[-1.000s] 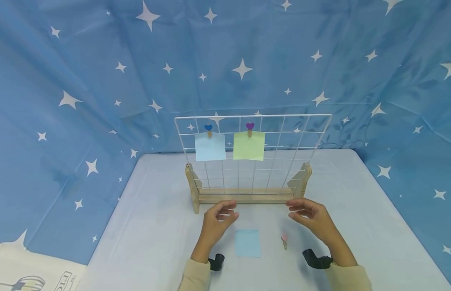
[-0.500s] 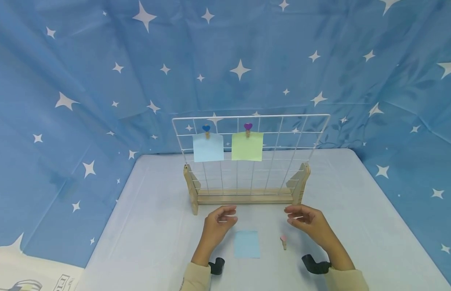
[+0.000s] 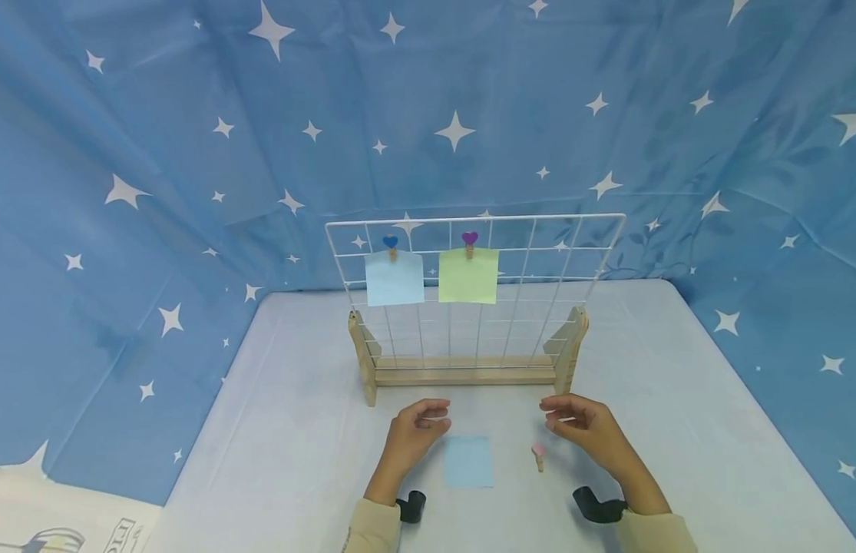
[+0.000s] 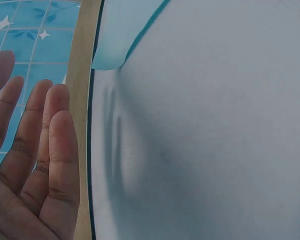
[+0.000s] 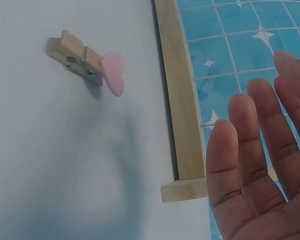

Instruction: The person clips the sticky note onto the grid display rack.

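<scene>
A white wire grid (image 3: 538, 261) stands in a wooden base (image 3: 462, 375) on the table. A blue note (image 3: 394, 278) hangs from it under a blue heart clip (image 3: 390, 244), and a green note (image 3: 468, 276) under a purple heart clip (image 3: 470, 241). A loose blue note (image 3: 468, 461) lies flat in front, with a pink heart clothespin (image 3: 537, 455) (image 5: 85, 62) to its right. My left hand (image 3: 417, 427) (image 4: 30, 145) hovers left of the loose note, fingers relaxed, holding nothing. My right hand (image 3: 573, 421) (image 5: 255, 155) hovers just right of the clothespin, also empty.
The pale table (image 3: 296, 430) is ringed by a blue star-print cloth backdrop (image 3: 193, 138). Black wrist camera mounts (image 3: 410, 505) (image 3: 596, 507) sit by my sleeves. A printed sheet (image 3: 54, 530) shows at the lower left corner.
Both hands have drifted slightly down and toward me, away from the wooden base. Nothing was picked up.
</scene>
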Tool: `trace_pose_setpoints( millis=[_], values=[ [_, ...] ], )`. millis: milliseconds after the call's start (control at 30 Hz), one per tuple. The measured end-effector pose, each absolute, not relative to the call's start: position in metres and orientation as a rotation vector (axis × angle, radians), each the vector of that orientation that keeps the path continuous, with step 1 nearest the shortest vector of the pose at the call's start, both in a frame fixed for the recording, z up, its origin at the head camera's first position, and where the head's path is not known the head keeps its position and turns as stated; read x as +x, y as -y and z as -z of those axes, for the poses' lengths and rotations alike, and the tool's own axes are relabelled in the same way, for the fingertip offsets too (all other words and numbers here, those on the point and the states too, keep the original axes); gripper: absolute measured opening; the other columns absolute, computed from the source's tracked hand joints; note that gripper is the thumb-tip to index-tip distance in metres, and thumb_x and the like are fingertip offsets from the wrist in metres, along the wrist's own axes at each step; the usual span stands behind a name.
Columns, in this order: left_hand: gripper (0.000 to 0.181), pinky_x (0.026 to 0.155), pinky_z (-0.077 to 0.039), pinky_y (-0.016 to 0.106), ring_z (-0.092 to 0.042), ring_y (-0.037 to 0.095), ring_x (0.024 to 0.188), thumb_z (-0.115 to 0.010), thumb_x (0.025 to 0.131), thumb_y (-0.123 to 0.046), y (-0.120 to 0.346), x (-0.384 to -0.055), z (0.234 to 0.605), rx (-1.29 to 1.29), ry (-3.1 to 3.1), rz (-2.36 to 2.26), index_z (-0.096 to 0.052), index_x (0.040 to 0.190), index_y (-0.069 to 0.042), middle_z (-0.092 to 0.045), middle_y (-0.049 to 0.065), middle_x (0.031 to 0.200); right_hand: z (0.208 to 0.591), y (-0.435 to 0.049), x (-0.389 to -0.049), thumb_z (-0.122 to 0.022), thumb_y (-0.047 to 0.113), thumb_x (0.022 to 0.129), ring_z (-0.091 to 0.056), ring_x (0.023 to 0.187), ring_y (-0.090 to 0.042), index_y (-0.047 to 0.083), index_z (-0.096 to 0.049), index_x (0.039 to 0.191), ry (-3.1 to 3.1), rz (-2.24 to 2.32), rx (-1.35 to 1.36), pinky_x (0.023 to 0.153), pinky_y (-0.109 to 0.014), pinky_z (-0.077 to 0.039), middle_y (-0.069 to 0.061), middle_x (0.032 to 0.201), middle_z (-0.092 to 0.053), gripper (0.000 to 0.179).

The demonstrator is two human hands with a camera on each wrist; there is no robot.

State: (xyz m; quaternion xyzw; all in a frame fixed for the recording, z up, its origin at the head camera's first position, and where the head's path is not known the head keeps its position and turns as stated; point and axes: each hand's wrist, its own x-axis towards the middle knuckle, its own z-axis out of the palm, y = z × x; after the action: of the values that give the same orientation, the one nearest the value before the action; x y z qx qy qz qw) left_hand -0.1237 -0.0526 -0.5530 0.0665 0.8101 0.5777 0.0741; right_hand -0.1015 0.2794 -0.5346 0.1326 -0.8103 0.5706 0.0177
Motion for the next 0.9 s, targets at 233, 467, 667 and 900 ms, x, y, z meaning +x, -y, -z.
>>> trace_pose_setpoints(
  millis=[233, 467, 667, 900],
  values=[
    [0.026, 0.091, -0.062, 0.04, -0.076, 0.028, 0.104, -0.079, 0.097, -0.012, 0.053, -0.124, 0.557, 0.213, -2.452, -1.694, -0.078, 0.122, -0.005, -0.079, 0.012, 0.118, 0.541, -0.283, -0.103, -0.076, -0.006, 0.095, -0.073, 0.098, -0.007, -0.01, -0.072, 0.119, 2.488, -1.811, 0.44, 0.081, -0.021, -0.06, 0.001, 0.116, -0.079, 0.025],
    [0.025, 0.09, -0.062, 0.046, -0.077, 0.028, 0.1, -0.08, 0.094, -0.01, 0.053, -0.122, 0.561, 0.177, -2.47, -1.611, -0.078, 0.118, -0.004, -0.08, 0.01, 0.111, 0.551, -0.284, -0.1, -0.074, -0.008, 0.096, -0.071, 0.097, -0.005, -0.011, -0.07, 0.121, 2.509, -1.857, 0.44, 0.084, -0.02, -0.058, -0.015, 0.117, -0.077, 0.025],
    [0.025, 0.092, -0.061, 0.048, -0.078, 0.028, 0.099, -0.082, 0.091, -0.008, 0.052, -0.119, 0.559, 0.123, -2.491, -1.573, -0.078, 0.115, -0.002, -0.08, 0.009, 0.106, 0.554, -0.28, -0.097, -0.075, -0.005, 0.096, -0.069, 0.095, -0.003, -0.012, -0.07, 0.122, 2.575, -1.865, 0.386, 0.082, -0.021, -0.058, -0.026, 0.117, -0.074, 0.027],
    [0.023, 0.082, -0.059, 0.04, -0.073, 0.017, 0.086, -0.084, 0.088, -0.008, 0.051, -0.119, 0.56, 0.068, -2.532, -1.504, -0.08, 0.11, -0.005, -0.077, 0.001, 0.096, 0.56, -0.279, -0.093, -0.074, -0.004, 0.097, -0.069, 0.09, -0.004, -0.016, -0.067, 0.124, 2.609, -1.91, 0.38, 0.075, -0.023, -0.058, -0.024, 0.109, -0.075, 0.031]
  ],
)
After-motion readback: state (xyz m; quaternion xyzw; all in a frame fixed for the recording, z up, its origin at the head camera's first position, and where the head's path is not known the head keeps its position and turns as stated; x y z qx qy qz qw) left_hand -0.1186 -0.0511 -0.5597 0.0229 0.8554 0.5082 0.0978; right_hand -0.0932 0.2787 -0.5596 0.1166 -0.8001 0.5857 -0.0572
